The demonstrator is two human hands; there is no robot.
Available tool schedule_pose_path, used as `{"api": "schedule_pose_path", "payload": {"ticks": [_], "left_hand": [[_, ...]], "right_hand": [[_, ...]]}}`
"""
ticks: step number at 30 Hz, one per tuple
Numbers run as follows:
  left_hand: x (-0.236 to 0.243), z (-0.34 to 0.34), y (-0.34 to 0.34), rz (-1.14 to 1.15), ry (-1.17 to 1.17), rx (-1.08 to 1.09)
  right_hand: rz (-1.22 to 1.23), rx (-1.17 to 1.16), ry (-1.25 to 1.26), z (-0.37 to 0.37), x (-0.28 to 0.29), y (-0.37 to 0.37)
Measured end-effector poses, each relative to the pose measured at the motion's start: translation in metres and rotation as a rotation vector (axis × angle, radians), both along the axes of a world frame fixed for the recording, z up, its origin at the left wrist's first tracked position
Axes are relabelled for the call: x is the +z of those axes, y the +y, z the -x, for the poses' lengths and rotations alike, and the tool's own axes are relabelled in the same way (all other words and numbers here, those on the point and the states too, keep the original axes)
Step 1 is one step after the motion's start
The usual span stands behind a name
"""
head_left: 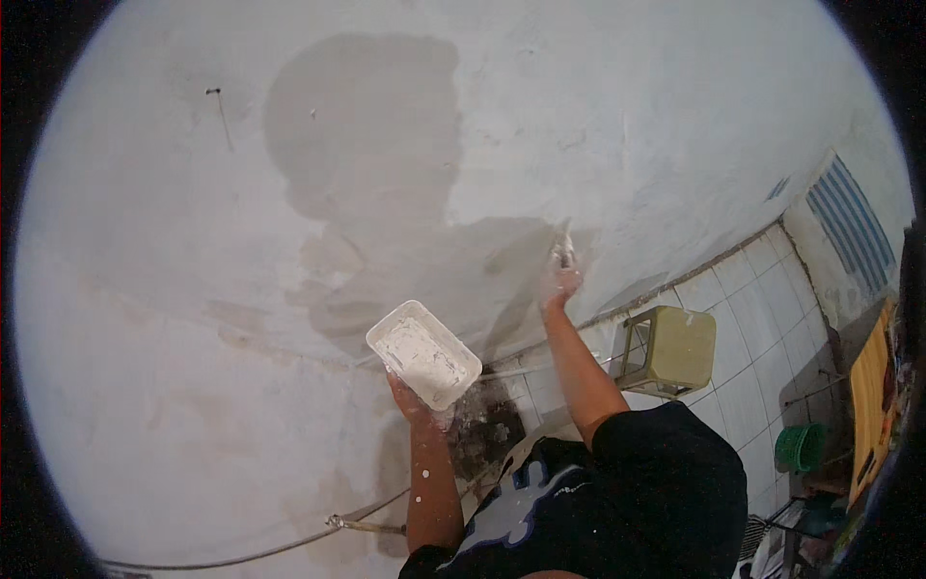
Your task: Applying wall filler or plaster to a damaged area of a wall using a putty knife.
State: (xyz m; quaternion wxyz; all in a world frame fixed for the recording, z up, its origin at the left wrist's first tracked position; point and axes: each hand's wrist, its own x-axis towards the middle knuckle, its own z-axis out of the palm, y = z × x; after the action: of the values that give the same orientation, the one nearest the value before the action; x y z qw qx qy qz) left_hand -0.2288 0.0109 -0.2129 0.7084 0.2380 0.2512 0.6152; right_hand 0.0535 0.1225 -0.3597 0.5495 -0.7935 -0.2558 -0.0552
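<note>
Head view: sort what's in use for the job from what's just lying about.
In use:
- white tub with pale paste, held by the left hand
- smeared tool, in the right hand
- wall, apparently being worked on

Lying about, apparently:
- olive stool
- green basket
- orange-yellow board

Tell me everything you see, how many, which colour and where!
Tub: one, white, in left hand
Paste: one lot, whitish, inside tub
Smeared tool: one, whitish, in right hand; type unclear
Wall: one, greyish, ahead
Fitting: one, dark, upper left
Tiles: many, white, floor at right
Stool: one, olive, on tiles
Striped panel: one, blue and white, far right
Board: one, orange, right edge
Basket: one, green, lower right
Clutter: uncountable, dark, lower right
Hose: one, dark, lower left
Pipe: one, yellowish, near hose
Shirt: one, black, bottom
Left hand: one, spotted white, under tub
Right hand: one, smeared white, around tool
</note>
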Motion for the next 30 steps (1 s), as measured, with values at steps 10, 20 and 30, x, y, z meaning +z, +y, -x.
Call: {"api": "schedule_pose_path", "payload": {"ticks": [10, 20, 30], "left_hand": [[0.041, -0.032, -0.023, -0.096, -0.005, 0.115], [0.101, -0.067, -0.060, -0.018, 0.020, 0.224], [0.117, -0.069, -0.079, -0.045, 0.061, 0.214]], "right_hand": [[-0.378, 0.657, 0.115, 0.079, 0.059, -0.045], [-0.537, 1.003, 1.004, -0.001, 0.174, -0.104], [-0.727, 1.261, 1.209, 0.024, 0.232, -0.152]]}}
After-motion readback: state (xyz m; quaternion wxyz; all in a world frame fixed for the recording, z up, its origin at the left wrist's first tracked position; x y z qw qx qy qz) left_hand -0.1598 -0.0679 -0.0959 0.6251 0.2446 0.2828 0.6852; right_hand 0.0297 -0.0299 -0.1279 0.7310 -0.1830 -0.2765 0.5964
